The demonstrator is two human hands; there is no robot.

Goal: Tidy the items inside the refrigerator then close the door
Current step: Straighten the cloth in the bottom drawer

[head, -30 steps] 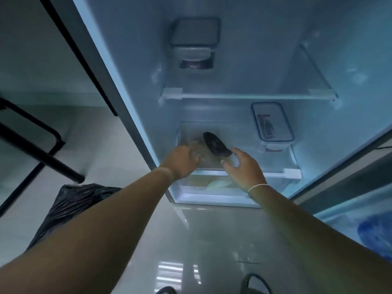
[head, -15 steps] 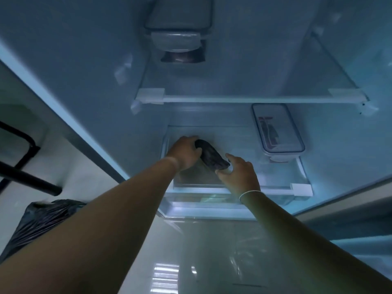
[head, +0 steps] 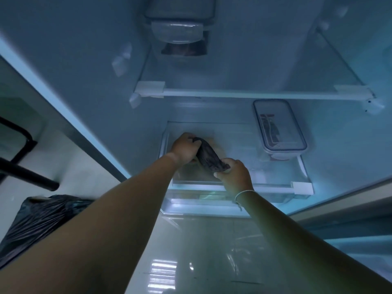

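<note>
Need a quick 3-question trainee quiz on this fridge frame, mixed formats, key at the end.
1. True or false: both the left hand and the right hand grip the dark bag.
2. The clear lidded container on the lower shelf sits: A) left of the hands, B) right of the hands, C) on the floor.
3. Fill in: a second container sits on the ____ shelf, toward the back.

Key: 1 true; 2 B; 3 upper.
</note>
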